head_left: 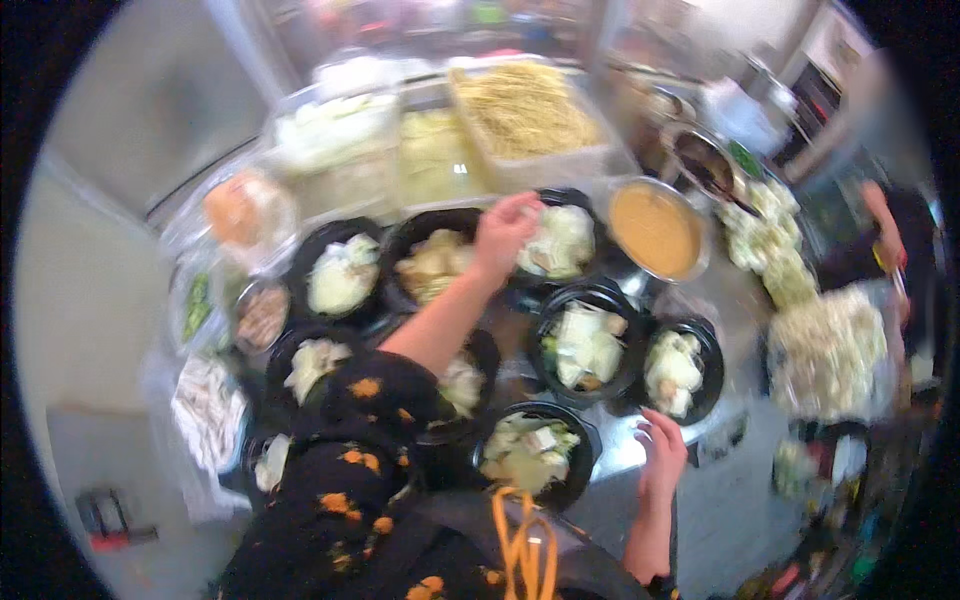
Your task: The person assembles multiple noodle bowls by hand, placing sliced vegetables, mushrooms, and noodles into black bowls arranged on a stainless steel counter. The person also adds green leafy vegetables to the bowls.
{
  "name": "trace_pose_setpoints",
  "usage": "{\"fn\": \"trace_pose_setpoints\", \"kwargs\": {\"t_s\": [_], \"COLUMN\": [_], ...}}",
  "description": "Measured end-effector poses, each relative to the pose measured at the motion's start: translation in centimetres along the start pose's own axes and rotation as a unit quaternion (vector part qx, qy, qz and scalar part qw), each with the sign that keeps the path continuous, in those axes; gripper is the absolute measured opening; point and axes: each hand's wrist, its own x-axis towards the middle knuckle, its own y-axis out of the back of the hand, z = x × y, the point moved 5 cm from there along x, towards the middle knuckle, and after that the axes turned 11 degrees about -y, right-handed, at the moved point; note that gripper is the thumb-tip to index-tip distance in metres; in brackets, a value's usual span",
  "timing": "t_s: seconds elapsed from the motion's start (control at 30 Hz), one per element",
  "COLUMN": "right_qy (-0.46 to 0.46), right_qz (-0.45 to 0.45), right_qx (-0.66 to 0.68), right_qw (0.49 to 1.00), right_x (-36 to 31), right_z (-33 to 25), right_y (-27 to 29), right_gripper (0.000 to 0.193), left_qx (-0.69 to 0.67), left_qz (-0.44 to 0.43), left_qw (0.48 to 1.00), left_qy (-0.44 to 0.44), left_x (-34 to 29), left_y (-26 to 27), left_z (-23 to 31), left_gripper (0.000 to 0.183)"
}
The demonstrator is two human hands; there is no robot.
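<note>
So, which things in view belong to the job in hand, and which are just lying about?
Likely part of the job:
black bowls
left hand, above them
yellow strands
orange-brown sauce

Seemingly just lying about:
black-and-red item, lower left
blurred clutter, lower right

Far bowl (577, 197): I am viewing a round black bowl standing upright, its left side partly hidden, a pale heap of cut vegetables (562, 243) filling its middle.
Right bowl (712, 358): I am seeing another round black bowl sitting upright, nearer and farther right, white and tan food pieces (675, 362) lying piled inside.
</note>
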Motion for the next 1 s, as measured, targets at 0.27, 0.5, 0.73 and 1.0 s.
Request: {"fn": "trace_pose_setpoints", "kwargs": {"t_s": [0.27,0.5,0.73,1.0], "right_qy": [0.004,0.047,0.077,0.038], "right_qz": [-0.075,-0.171,-0.173,-0.122], "right_qx": [0.025,-0.020,-0.047,-0.051], "right_qw": [0.997,0.984,0.981,0.990], "right_x": [0.5,-0.1,-1.6,-2.5], "right_z": [0.2,-2.1,-2.8,-1.0], "right_y": [-2.1,-7.9,-7.5,-5.0], "right_gripper": [0.017,0.017,0.017,0.017], "left_qx": [0.390,0.673,0.701,0.717], "left_qz": [0.185,0.133,0.121,0.139], "left_qw": [0.893,0.727,0.700,0.683], "left_qy": [-0.124,0.019,0.056,0.005], "left_x": [-11.4,-17.4,-18.6,-17.0], "left_y": [21.7,35.0,38.4,36.7], "left_z": [14.1,15.7,12.1,14.2], "left_gripper": [0.030,0.049,0.040,0.023]}}
